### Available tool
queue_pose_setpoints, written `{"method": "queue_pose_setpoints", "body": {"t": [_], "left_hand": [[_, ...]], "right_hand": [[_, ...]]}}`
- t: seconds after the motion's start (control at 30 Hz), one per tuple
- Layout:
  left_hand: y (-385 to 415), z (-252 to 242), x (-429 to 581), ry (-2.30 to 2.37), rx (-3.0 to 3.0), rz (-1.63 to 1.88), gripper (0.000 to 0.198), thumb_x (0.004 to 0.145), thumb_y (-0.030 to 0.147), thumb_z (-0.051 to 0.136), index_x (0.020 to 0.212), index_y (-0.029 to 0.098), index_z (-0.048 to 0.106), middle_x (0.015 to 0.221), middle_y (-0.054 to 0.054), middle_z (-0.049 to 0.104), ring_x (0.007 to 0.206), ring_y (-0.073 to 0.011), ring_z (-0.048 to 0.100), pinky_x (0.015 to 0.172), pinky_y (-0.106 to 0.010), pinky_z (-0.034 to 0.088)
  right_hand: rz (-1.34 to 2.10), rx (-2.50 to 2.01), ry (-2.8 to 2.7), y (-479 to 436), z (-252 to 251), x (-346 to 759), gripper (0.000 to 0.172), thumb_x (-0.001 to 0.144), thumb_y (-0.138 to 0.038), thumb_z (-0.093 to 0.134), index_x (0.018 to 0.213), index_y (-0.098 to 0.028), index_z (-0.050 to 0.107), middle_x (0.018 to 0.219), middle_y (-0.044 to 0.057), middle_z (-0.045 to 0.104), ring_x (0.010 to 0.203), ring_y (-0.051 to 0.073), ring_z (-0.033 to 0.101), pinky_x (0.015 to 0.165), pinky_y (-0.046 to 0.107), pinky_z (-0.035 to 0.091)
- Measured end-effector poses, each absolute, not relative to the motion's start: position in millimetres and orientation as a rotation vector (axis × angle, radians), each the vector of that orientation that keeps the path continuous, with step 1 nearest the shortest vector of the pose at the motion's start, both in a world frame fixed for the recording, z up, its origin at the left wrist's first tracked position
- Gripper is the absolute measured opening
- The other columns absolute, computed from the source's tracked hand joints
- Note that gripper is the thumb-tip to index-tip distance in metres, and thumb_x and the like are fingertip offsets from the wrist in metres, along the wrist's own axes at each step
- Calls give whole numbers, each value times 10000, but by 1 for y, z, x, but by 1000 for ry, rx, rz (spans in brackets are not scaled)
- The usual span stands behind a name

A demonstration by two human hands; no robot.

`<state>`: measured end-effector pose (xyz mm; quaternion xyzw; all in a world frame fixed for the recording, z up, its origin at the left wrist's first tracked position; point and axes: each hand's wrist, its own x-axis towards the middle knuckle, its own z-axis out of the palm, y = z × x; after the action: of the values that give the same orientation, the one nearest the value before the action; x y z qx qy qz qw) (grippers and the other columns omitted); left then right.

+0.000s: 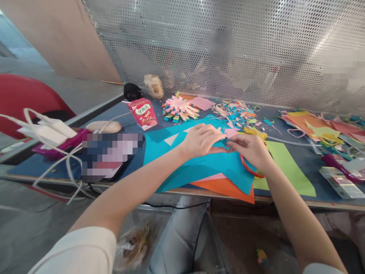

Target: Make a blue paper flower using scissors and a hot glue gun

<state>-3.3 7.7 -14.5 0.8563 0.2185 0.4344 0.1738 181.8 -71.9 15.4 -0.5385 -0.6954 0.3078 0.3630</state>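
My left hand (201, 140) lies palm down on a large blue paper sheet (199, 161) and pinches a small piece of blue paper (221, 144) at its fingertips. My right hand (248, 149) meets it from the right, fingers on the same small piece. Under my right hand lie red-handled scissors (248, 169). Orange paper (228, 188) and pink paper stick out from beneath the blue sheet at the table's front edge. A green sheet (288, 167) lies to the right.
A paper flower (179, 108) and a heap of paper scraps (236, 112) lie behind my hands. A red drink carton (142, 113) stands at the left, near white cables (51, 152). Stacked coloured paper (319, 127) fills the right side. A perforated metal screen (228, 45) closes the back.
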Motion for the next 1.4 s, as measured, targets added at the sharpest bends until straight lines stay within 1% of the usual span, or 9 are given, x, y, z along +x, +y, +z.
{"method": "queue_pose_setpoints", "body": {"t": [0.13,0.23,0.4,0.57,0.63,0.83,0.93,1.17,1.4], "left_hand": [[15,-20,-7,488,2713,1489,455,641,615,662,792,187,628,750,-49,671,790,-191,615,733,-321,447],[18,-22,-7,380,2919,1723,509,732,652,541,898,175,601,726,-31,662,747,-155,620,677,-282,445],[16,-20,-4,232,2926,1948,566,723,647,557,1018,164,553,698,5,649,718,-127,619,654,-256,445],[13,-18,-5,283,2861,1952,620,702,648,577,1072,153,533,711,6,656,703,-124,614,655,-256,438],[14,-19,-7,330,2890,1904,640,716,660,550,1106,154,519,733,-7,668,727,-135,623,668,-265,440],[19,-20,-11,507,2888,1700,775,702,751,446,1176,139,484,753,-28,675,720,-150,633,689,-283,448],[18,-18,-12,507,2816,1769,795,667,756,485,1165,136,482,738,-15,673,666,-136,619,668,-269,453],[19,-16,-16,412,2864,1877,719,705,707,508,1152,144,486,743,-10,680,699,-138,639,661,-267,438],[22,-18,-18,338,2958,1966,605,731,669,523,1091,184,541,750,-4,685,724,-136,636,679,-279,442]], "right_hand": [[914,-1298,-1784,-70,13,178,198,713,-348,658,811,-176,673,712,30,691,685,177,671,688,312,536],[914,-1269,-1784,-70,10,178,182,708,-321,672,821,-179,677,712,25,691,697,170,667,687,298,531],[743,-1279,-1909,-68,8,182,140,754,-309,628,714,-183,673,687,14,674,643,131,614,604,253,486],[618,-1329,-1978,-68,7,181,112,783,-264,607,750,-191,685,740,9,691,690,128,622,637,238,477],[442,-1399,-2076,-71,8,177,104,801,-233,593,767,-187,680,752,9,692,679,123,617,633,233,465],[-390,-1428,-2383,-84,14,164,190,889,-231,479,842,-166,652,838,67,702,759,167,641,589,248,429],[-579,-1405,-2382,-88,13,161,225,905,-212,440,817,-168,642,813,63,701,690,146,633,557,242,411],[-365,-1431,-2249,-83,3,157,195,908,-245,433,902,-172,613,846,59,700,711,164,657,545,238,432],[198,-1405,-2053,-77,7,155,113,862,-233,484,794,-195,565,654,7,654,557,122,602,576,240,457]]}}
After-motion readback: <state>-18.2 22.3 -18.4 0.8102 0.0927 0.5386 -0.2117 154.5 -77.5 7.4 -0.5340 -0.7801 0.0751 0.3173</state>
